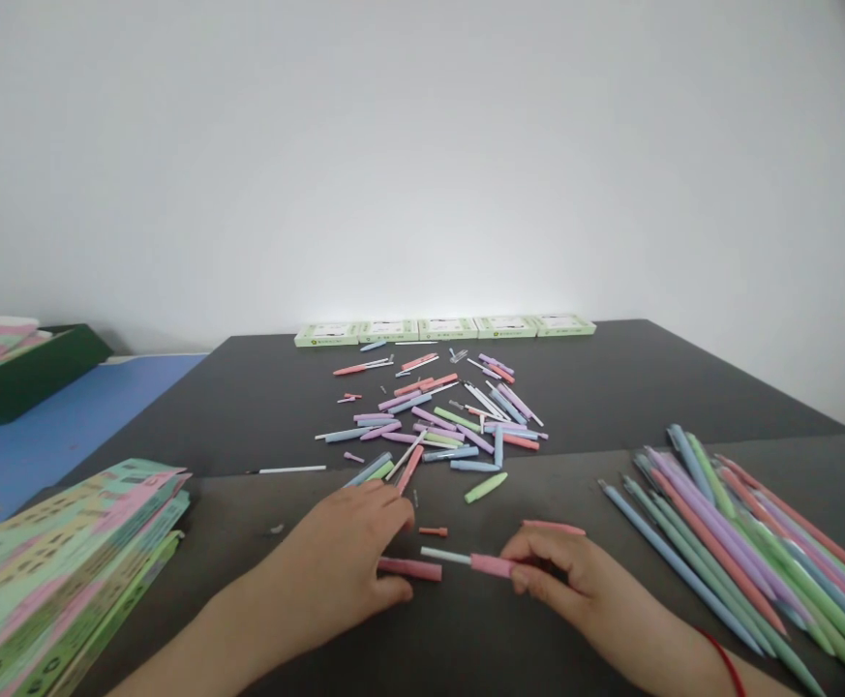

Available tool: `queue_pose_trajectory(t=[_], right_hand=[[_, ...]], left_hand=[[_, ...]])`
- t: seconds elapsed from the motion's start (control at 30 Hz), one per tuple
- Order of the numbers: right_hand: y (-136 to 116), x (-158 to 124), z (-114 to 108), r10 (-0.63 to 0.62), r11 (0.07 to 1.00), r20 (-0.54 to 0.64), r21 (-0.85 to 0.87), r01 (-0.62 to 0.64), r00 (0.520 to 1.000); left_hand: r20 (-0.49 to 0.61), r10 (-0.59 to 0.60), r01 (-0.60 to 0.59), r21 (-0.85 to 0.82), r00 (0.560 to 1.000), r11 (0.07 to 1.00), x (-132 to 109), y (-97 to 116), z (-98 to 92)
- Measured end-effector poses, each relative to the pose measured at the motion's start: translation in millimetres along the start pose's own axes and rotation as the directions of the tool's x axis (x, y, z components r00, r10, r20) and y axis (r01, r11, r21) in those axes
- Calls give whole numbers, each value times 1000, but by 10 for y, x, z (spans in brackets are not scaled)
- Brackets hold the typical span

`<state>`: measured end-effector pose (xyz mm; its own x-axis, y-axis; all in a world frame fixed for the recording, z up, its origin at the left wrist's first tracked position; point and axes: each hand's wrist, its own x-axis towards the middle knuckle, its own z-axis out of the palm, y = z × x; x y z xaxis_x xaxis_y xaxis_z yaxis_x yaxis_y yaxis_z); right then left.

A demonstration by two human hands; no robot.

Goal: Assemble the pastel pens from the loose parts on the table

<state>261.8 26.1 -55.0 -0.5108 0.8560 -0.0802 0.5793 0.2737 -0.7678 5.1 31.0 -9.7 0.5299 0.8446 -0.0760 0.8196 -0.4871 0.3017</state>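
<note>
Near the front edge of the surface [466,634], a pink pen part [491,564] with a white refill [445,555] is held in the closed grip of the right hand [574,581]. A pink barrel [413,569] is gripped by the left hand [335,561]. At the right edge, long pens [741,542] are laid.

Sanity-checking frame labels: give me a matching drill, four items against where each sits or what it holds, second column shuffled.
Column one:
1. left hand
2. right hand
3. green boxes
4. stack of printed cards

Column two:
A. in a row at the far edge of the table
B. at the near left edge
C. holds a pink piece with a white refill sticking out
D. holds one end of a pink barrel lying on the table

Pairs: 1-D, 2-C, 3-A, 4-B
</note>
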Motion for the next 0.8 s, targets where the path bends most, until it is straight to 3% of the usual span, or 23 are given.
queue_pose_trajectory(t=[0.1, 0.23, 0.47, 0.8], right_hand=[[10, 1, -21, 12, 1000, 4, -12, -12, 1000], [20, -23, -47, -11, 996, -6, -89, 11, 1000], [21, -42, -77, -45, 987, -46, -153, 38, 998], [-2, -50, -91, -56, 980, -68, -194, 42, 996]], left_hand=[[60, 38, -44, 98, 997, 994, 35, 32, 57], [64, 82, -88, 93, 995, 992, 108, 71, 158], [2, -40, 40, 42, 999, 998, 91, -122, 70], [28, -30, 30, 20, 999, 999, 121, -94, 85]])
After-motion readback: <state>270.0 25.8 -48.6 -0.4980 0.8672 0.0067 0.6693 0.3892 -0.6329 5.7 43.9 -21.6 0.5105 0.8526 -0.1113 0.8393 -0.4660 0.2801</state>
